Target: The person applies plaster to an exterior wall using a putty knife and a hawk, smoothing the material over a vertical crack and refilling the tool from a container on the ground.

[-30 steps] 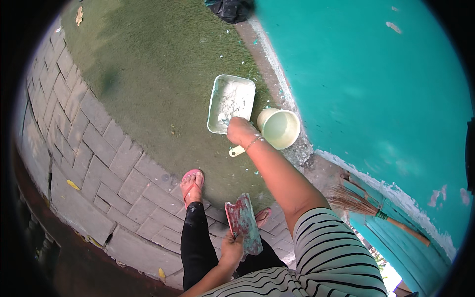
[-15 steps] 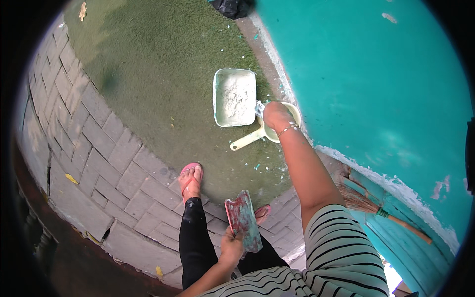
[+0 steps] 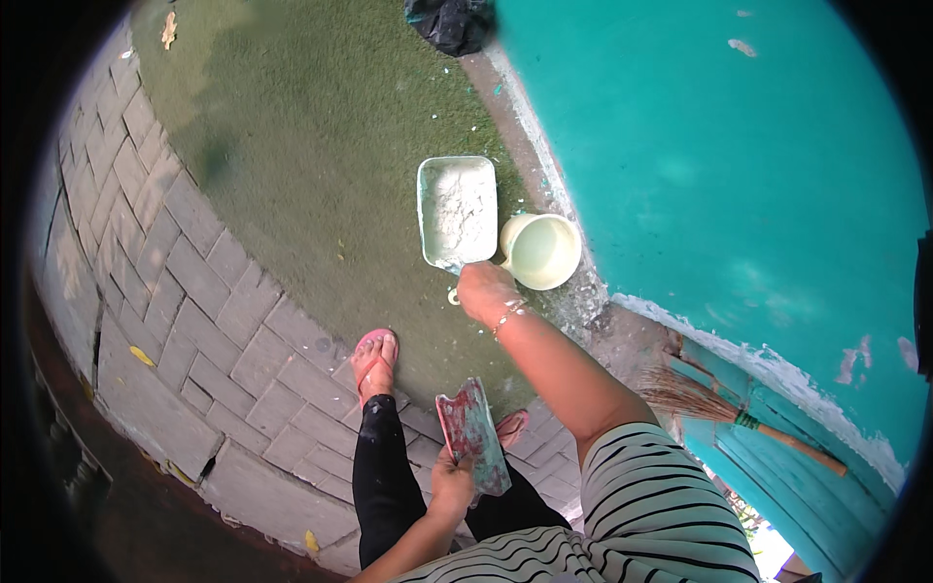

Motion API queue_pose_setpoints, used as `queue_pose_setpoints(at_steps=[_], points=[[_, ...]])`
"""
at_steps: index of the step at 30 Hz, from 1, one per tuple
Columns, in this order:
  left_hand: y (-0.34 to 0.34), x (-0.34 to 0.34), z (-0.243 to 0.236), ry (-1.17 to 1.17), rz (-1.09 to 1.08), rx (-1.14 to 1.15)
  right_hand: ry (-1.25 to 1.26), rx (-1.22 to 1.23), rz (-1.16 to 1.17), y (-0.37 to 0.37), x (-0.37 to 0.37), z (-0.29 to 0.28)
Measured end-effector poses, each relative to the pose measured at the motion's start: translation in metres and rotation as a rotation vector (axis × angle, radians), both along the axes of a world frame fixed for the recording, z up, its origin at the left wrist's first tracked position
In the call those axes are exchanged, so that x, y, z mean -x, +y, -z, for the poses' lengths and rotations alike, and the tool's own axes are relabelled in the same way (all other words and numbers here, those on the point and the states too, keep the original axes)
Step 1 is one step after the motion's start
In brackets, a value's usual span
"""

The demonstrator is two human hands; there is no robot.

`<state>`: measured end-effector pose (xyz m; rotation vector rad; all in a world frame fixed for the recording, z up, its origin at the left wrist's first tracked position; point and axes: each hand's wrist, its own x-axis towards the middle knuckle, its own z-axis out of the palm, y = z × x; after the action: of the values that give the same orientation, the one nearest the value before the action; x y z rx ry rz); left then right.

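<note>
My left hand (image 3: 453, 483) grips a flat, paint-stained board (image 3: 473, 432), reddish and grey-green, with one jagged end, low in front of my legs. My right hand (image 3: 487, 291) is closed on a small putty knife (image 3: 450, 265); its white-smeared blade shows at the near edge of a white rectangular tub (image 3: 424, 209), and the fingers hide its handle. White, lumpy putty-like paste (image 3: 461, 206) lies in the tub. Just right of the tub and beyond my right hand stands a cream dipper (image 3: 544, 252) with pale liquid inside; my hand covers most of its handle.
A teal wall (image 3: 719, 155) with a chipped white lower edge runs along the right. A straw broom (image 3: 734, 416) leans at the lower right. A black plastic bag (image 3: 455, 24) lies at the top. Mossy ground (image 3: 292, 146) meets grey paving bricks (image 3: 228, 321) on the left.
My right hand has moved left and nearer, from over the dipper to the tub's near edge, uncovering the dipper. The left hand keeps its hold on the board.
</note>
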<state>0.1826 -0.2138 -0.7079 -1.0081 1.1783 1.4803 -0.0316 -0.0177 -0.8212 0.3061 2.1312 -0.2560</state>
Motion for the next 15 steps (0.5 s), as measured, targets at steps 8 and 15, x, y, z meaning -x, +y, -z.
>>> queue_pose_setpoints(at_steps=[8,15], points=[[-0.006,0.001,0.012,0.072,-0.004,-0.001,0.058,0.770,0.789,0.083,-0.016,-0.121],[-0.009,0.008,0.004,0.025,-0.140,-0.145,0.842,0.736,0.469,0.075,-0.059,-0.260]])
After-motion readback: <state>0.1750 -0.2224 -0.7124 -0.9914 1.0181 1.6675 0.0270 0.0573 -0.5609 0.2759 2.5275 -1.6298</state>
